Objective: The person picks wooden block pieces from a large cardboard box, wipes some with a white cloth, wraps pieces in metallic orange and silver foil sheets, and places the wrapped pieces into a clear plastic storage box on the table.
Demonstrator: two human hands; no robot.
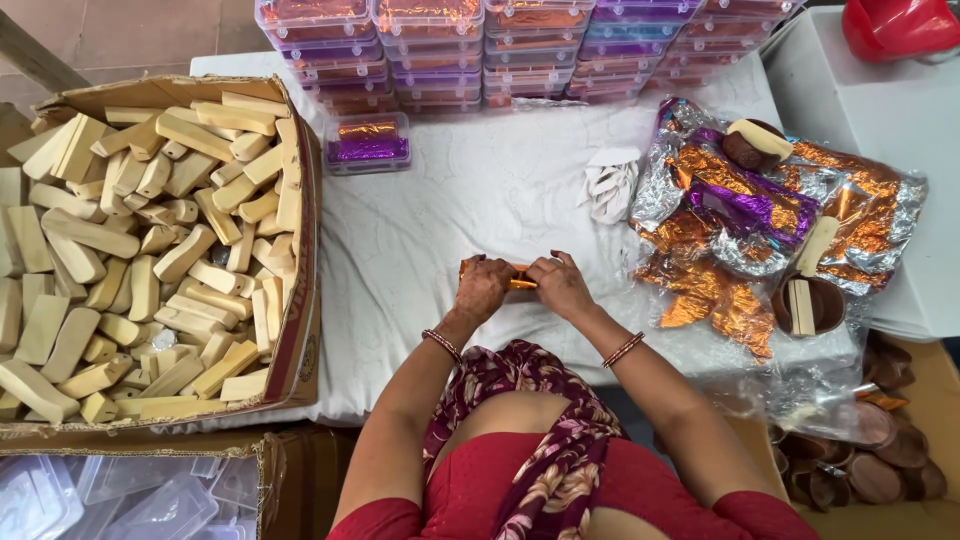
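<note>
Left hand [483, 288]: fingers curled tight round the left end of a small orange foil piece [520, 283].
Right hand [560, 285]: pinching the other end, same grip.
Foil piece: near the table's [470, 200] front edge, about the middle; long axis runs left to right, flat-ish.
Left edge: cardboard box [300, 330] stuffed with pale wooden sticks [150, 250].
Right side: loose pile of foil sheets [760, 220], orange, purple, silver.
Back edge: stacked clear plastic boxes [500, 50], one single box [367, 142] in front.
</note>
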